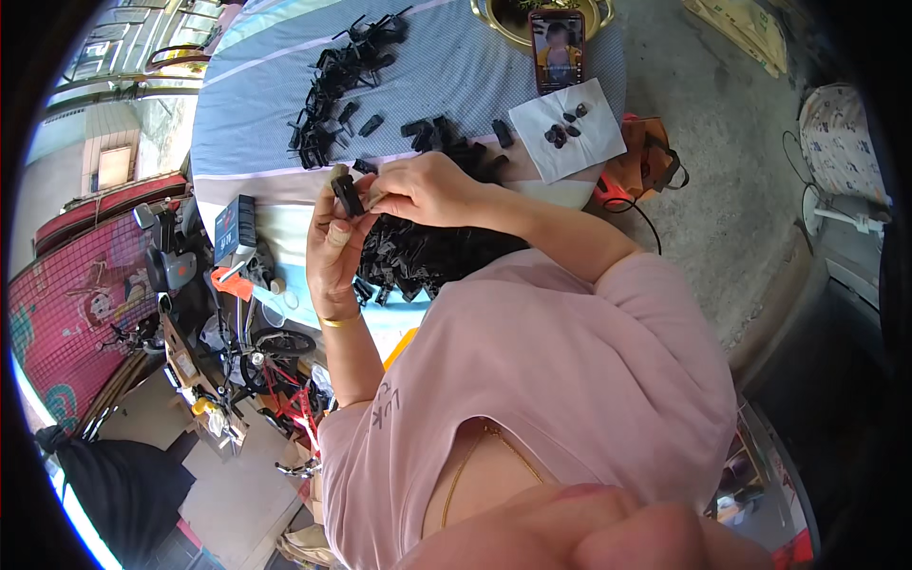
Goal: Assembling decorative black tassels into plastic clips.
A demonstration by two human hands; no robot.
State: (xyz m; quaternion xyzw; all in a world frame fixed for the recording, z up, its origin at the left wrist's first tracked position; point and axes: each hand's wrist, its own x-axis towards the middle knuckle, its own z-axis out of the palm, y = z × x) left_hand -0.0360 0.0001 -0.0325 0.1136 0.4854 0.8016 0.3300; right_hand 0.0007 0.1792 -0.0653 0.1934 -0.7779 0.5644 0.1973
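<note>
Gripping one black plastic part [348, 195], both hands [380, 204]; dark blue box [235, 226] just left.

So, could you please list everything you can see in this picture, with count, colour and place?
table cloth: one, blue and white striped, over the table
loose clips: many, black, scattered at the far left of the cloth
heap of clips: one pile, black, near edge under the hands
phone: one, screen lit, far side
paper sheet: one, white, with a few dark pieces, right of the clips
bowl: one, gold, behind the phone
small box: one, dark blue, left edge
bicycle: one, red, on the floor at left
black clip: one, held between both hands
left hand: gold bangle on wrist
right hand: pinching the clip
</note>
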